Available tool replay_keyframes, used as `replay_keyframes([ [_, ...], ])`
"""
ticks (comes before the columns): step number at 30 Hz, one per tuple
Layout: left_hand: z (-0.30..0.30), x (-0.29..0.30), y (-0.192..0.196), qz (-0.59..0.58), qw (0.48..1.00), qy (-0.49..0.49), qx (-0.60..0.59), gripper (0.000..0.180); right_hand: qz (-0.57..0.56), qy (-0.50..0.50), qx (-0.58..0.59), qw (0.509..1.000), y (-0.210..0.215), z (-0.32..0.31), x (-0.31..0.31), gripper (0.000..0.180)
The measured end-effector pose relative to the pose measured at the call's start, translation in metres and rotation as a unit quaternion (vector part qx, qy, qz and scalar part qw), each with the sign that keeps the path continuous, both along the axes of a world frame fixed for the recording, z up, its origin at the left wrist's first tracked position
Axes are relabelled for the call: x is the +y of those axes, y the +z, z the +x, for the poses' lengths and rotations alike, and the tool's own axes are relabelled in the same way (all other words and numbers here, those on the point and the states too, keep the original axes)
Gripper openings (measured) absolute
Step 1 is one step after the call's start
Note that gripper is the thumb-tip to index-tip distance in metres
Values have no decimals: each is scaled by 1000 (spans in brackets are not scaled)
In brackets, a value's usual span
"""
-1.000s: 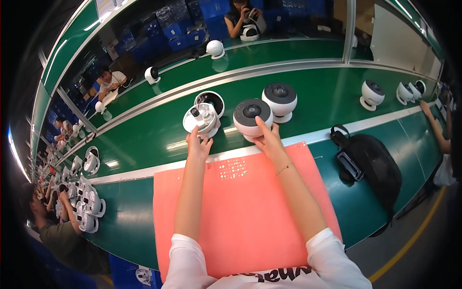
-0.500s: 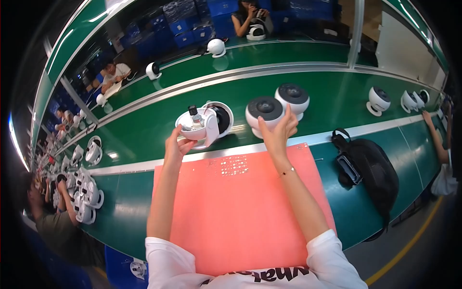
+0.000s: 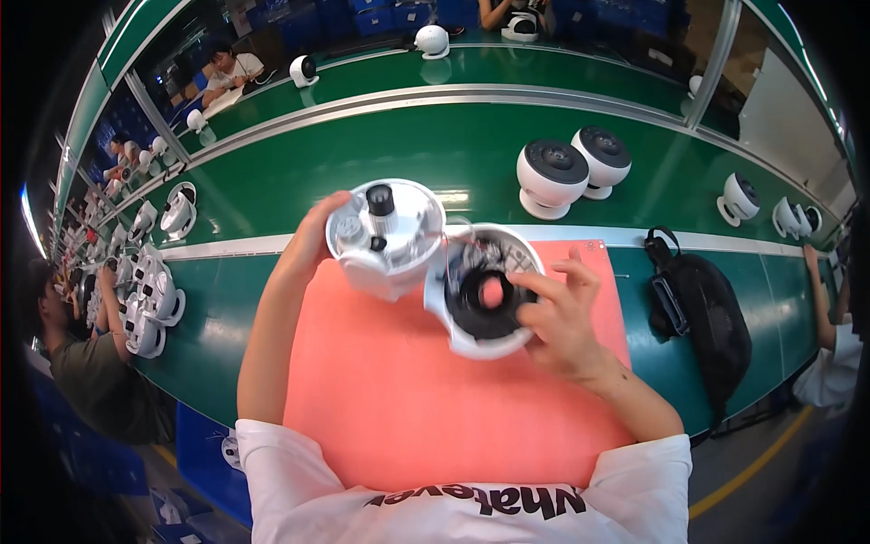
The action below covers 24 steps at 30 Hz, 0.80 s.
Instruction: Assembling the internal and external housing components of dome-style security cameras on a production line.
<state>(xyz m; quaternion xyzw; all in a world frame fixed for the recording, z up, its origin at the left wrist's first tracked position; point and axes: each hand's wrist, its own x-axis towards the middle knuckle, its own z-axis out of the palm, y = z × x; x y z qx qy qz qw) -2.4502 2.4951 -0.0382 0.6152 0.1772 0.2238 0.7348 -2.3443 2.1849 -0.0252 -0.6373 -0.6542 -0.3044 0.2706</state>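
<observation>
A white ball-shaped device is opened into two halves above the pink mat, joined by thin wires. My left hand [image 3: 313, 240] grips the rim of the left half [image 3: 390, 263], a white shell with a black ribbed cylinder standing in it. The right half [image 3: 485, 340] is a white bowl with a black ring and loose-looking inner parts. My right hand [image 3: 566, 322] holds this bowl's right edge, fingers curled over the black ring. Some of its fingertips are blurred.
Pink mat [image 3: 381, 408] lies before me, small bits at its far right corner. Two closed white devices with dark tops [image 3: 553, 177] stand beyond it. A black bag [image 3: 707, 317] lies at right. Co-workers sit at left and across; several more devices [image 3: 149, 304] cluster at left.
The opened device has come nearer, over the mat, with its halves spread side by side. My right hand has left the closed dark-topped device and taken hold of the right half.
</observation>
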Motion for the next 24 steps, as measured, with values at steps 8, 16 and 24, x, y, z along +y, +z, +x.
replay_keyframes([
  [8,45,-72,-3,207,750,-621,95,35,-116,157,682,704,25,-55,-38,36],
  [16,-5,-106,11,281,864,-415,42,35,-178,152,601,764,-11,-66,-59,51],
  [24,-135,-107,-35,424,902,-43,-64,30,-209,177,590,760,-12,-79,-38,41],
])
